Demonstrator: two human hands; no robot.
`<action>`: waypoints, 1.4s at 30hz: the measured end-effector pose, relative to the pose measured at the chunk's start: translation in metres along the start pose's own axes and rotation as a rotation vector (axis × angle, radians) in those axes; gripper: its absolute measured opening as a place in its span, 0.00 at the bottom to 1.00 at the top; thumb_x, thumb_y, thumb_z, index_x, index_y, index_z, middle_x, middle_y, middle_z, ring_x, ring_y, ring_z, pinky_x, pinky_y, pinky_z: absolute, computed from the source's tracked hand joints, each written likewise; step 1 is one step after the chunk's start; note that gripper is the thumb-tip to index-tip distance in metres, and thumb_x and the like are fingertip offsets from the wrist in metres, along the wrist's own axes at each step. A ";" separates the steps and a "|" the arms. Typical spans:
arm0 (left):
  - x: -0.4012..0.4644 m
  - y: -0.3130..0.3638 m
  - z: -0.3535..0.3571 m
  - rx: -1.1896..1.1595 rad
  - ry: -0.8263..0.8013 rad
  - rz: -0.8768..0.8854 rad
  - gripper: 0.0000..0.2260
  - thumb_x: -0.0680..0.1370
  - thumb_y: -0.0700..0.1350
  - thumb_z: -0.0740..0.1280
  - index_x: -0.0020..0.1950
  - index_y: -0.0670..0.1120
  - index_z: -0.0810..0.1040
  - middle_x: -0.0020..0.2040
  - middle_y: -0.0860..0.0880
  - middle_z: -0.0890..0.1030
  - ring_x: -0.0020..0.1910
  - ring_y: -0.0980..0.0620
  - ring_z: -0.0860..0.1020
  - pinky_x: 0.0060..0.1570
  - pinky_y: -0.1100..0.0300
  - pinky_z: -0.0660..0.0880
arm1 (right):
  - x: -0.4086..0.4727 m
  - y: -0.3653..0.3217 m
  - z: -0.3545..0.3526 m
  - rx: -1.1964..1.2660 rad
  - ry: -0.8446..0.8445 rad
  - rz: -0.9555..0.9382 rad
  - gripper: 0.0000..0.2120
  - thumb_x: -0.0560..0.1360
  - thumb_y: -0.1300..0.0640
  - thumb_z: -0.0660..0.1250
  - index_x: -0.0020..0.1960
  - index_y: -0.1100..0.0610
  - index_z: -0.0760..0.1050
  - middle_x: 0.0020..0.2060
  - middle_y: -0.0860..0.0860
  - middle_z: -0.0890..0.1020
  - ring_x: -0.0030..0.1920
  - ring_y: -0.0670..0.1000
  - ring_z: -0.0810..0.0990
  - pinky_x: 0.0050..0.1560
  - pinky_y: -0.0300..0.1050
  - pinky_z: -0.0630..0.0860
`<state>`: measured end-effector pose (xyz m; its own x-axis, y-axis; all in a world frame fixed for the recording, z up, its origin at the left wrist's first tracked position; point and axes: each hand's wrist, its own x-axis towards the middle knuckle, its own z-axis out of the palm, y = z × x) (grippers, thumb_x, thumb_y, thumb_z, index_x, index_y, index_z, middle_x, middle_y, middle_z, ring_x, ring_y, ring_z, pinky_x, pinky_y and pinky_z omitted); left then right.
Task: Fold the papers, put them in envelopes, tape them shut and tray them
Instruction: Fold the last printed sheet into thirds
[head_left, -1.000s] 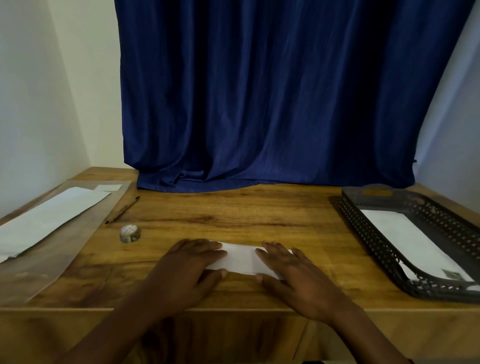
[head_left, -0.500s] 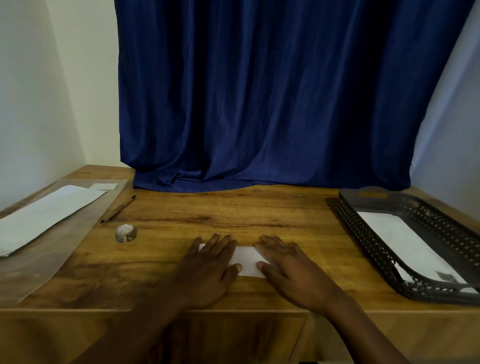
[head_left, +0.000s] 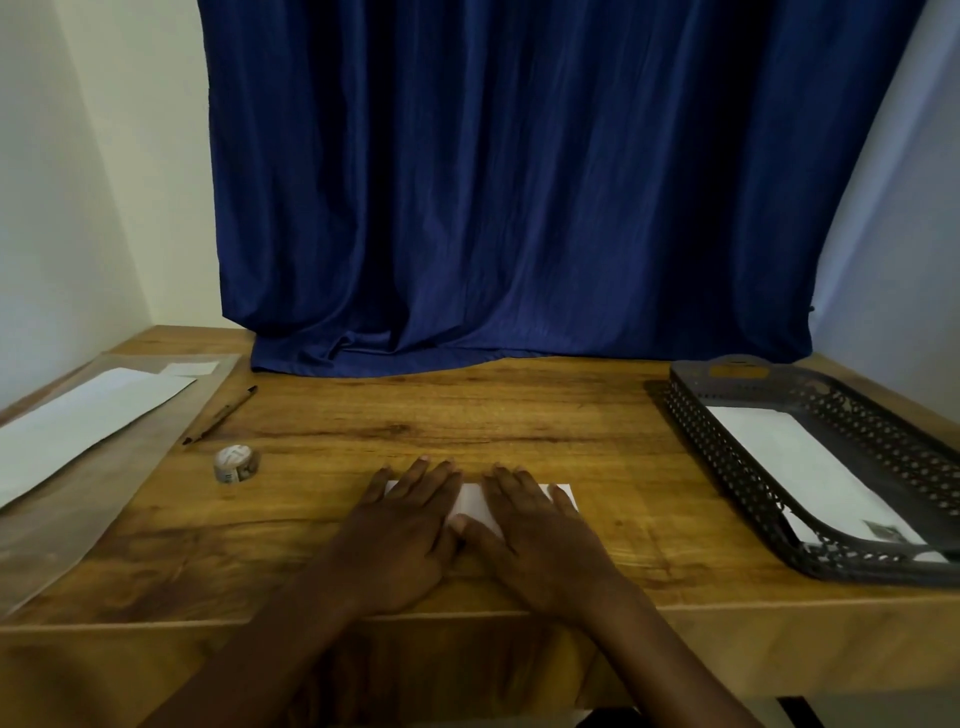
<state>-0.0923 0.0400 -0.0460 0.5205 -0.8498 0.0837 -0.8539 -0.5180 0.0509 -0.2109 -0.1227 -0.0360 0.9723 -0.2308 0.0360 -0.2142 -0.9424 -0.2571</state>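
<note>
A small folded white paper (head_left: 475, 501) lies on the wooden table (head_left: 519, 415) near its front edge. My left hand (head_left: 408, 525) presses flat on the paper's left part, fingers straight. My right hand (head_left: 535, 525) presses flat on its right part, thumb touching the left hand; most of the paper is hidden under both. A roll of tape (head_left: 236, 463) sits to the left. A dark mesh tray (head_left: 753, 467) at the right holds a white envelope (head_left: 810, 467). At far left a white envelope (head_left: 78, 415) lies on a clear plastic sleeve (head_left: 104, 478).
A pen (head_left: 221, 414) lies beside the plastic sleeve, behind the tape roll. A dark blue curtain (head_left: 509, 182) hangs at the back and drapes onto the table's rear edge. Pale walls stand on both sides.
Both hands have slid together over the paper, the left moving right. The visible paper has become shorter, its right corner now showing past the right hand.
</note>
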 end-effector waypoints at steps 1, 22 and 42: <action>0.000 0.001 0.000 -0.004 -0.006 -0.012 0.30 0.83 0.63 0.41 0.83 0.53 0.42 0.83 0.56 0.41 0.81 0.56 0.37 0.79 0.48 0.37 | -0.003 0.009 -0.003 -0.033 -0.003 0.034 0.40 0.78 0.28 0.39 0.83 0.49 0.45 0.82 0.46 0.47 0.81 0.46 0.42 0.80 0.54 0.40; 0.019 0.053 0.000 -0.170 -0.020 0.061 0.29 0.84 0.62 0.41 0.83 0.53 0.46 0.83 0.56 0.44 0.80 0.60 0.39 0.79 0.54 0.36 | -0.012 0.032 -0.005 -0.116 0.048 0.104 0.32 0.84 0.39 0.45 0.83 0.51 0.42 0.82 0.47 0.44 0.81 0.48 0.40 0.79 0.55 0.41; -0.034 -0.022 -0.013 -0.044 -0.022 -0.268 0.35 0.81 0.68 0.40 0.83 0.51 0.41 0.83 0.53 0.41 0.81 0.56 0.39 0.79 0.47 0.38 | -0.013 0.030 -0.009 -0.077 0.037 0.109 0.32 0.84 0.37 0.43 0.83 0.50 0.44 0.82 0.47 0.46 0.82 0.48 0.42 0.80 0.54 0.42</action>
<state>-0.0909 0.0815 -0.0368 0.7275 -0.6849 0.0399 -0.6844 -0.7204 0.1120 -0.2308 -0.1499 -0.0353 0.9393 -0.3399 0.0474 -0.3260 -0.9269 -0.1861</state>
